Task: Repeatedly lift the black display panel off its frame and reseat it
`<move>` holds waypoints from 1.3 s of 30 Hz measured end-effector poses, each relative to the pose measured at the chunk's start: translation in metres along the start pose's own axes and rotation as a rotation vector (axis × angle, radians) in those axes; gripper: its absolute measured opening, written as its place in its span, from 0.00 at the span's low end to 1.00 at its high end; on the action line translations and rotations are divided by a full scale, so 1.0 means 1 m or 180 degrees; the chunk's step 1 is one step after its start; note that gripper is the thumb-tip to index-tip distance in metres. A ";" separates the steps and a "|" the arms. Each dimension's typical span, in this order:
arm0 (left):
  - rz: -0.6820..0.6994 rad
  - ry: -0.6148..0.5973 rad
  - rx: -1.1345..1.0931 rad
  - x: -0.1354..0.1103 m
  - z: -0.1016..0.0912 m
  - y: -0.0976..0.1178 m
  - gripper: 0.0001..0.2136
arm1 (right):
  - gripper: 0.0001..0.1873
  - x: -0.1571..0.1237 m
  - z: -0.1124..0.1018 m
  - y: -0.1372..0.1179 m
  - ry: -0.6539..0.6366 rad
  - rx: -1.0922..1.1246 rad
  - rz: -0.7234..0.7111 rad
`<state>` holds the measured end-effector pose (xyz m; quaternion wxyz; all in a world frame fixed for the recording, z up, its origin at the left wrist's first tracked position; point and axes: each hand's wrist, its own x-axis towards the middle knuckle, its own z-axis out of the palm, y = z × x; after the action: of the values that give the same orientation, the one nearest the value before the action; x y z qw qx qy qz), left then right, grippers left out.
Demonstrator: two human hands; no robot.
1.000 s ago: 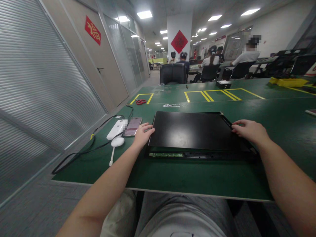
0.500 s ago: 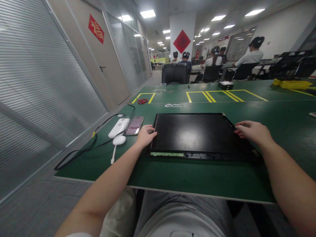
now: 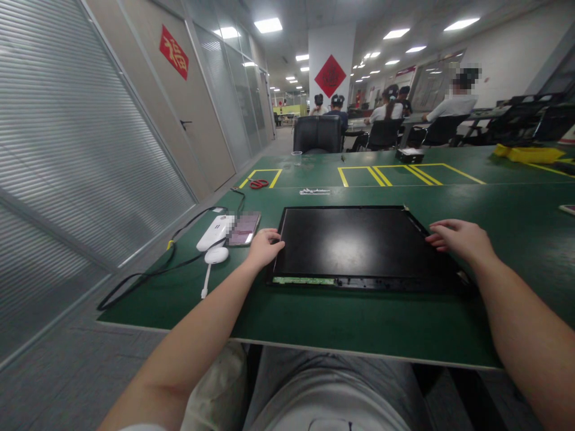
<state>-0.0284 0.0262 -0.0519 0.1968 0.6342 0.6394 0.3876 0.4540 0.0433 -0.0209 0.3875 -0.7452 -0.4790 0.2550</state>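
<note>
A black flat display panel (image 3: 345, 242) lies on the green table (image 3: 359, 326), with a green circuit strip (image 3: 303, 281) bared along its near edge. My left hand (image 3: 265, 246) grips the panel's left edge, thumb on top and fingers curled at the side. At the opposite edge, my right hand (image 3: 462, 239) holds on with fingers bent and pressed together; its fingertips partly overlap the frame. A small pale tab (image 3: 405, 208) sticks out at the panel's far right corner.
Left of the panel lie a phone (image 3: 245, 229), a white device (image 3: 214, 233), a white round piece with a short cable (image 3: 216, 255) and a black cable (image 3: 135, 275). Farther back are red-handled scissors (image 3: 259, 184), small white pieces (image 3: 314, 191), a clear cup (image 3: 296, 158) and a black box (image 3: 409, 156).
The hands and the panel stay nearly where they were. My right hand's fingers have shifted very slightly at the right edge.
</note>
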 end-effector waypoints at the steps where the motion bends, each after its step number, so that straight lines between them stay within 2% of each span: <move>1: 0.0011 -0.0013 0.0038 0.000 0.000 0.000 0.05 | 0.14 0.000 0.000 0.000 -0.0005 0.0042 0.0031; 7: 0.0047 0.0002 0.0183 0.000 -0.001 0.001 0.06 | 0.12 -0.005 -0.001 -0.005 -0.0034 0.0105 0.0167; 16: 0.0104 0.0000 0.0279 -0.002 -0.002 0.004 0.05 | 0.15 0.000 -0.003 -0.001 -0.0062 0.0017 0.0111; 22: 0.0210 0.0050 0.0061 -0.005 0.000 0.008 0.13 | 0.15 0.001 -0.001 -0.001 -0.0029 -0.0180 0.0100; 27: 0.0215 0.0008 0.0082 -0.005 -0.003 0.010 0.13 | 0.15 -0.001 -0.001 -0.003 -0.0028 -0.0302 0.0072; 39: 0.0075 -0.0157 0.0707 -0.002 -0.015 0.012 0.20 | 0.15 0.000 -0.001 0.000 0.0010 -0.0289 0.0039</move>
<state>-0.0310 0.0197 -0.0341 0.1364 0.6690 0.6658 0.3010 0.4547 0.0428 -0.0204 0.3525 -0.7653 -0.4849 0.2342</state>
